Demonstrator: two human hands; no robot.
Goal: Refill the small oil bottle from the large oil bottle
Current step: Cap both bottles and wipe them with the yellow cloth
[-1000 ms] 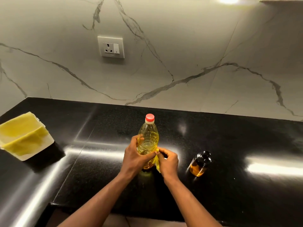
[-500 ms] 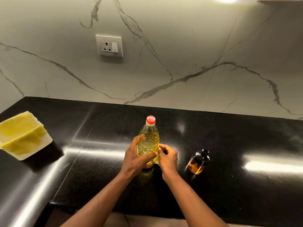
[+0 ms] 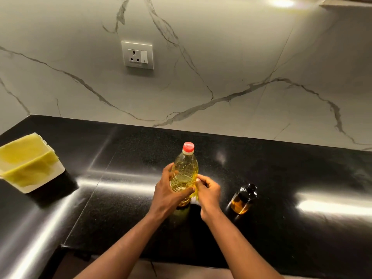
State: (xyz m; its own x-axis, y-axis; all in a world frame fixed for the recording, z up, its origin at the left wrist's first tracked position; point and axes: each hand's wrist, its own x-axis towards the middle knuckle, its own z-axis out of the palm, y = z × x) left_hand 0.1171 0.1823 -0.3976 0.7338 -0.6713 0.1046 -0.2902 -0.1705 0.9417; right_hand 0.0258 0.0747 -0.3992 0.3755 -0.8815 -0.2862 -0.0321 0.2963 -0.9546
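White plastic made up the bin [image 3: 43, 183] at the far left, lined with a yellow bag and standing on the black counter [image 3: 120, 208]. Behind it, a socket [image 3: 137, 55] sat in the veined marble wall [image 3: 261, 47].

Near the middle, the left hand [image 3: 168, 195] was wrapped round the belly of the large bottle [image 3: 185, 172], thumb across the front and fingers round the far side, holding it upright on the counter. The bottle was clear plastic, nearly full of pale yellow oil, and its red cap [image 3: 188, 147] was on. The right hand [image 3: 208, 190] pressed against the bottle's lower right side with its fingers curled in a pinch. A scrap of yellow showed under the fingertips, but whether it was a label edge or a wrapper could not be told.

Further right, close to that hand but not touching it, the small bottle [image 3: 242, 199] stood upright: brown glass with a dark top fitted, and amber oil showing only in its lower part.

Judging by this, the job was at its very start: the big bottle was being steadied and readied, and neither bottle was open. The next move would likely call for the right hand to go up and unscrew the red cap while the left held firm. The small bottle's top would also need to come off before any pouring, and its narrow mouth would ask for a slow, careful tilt.
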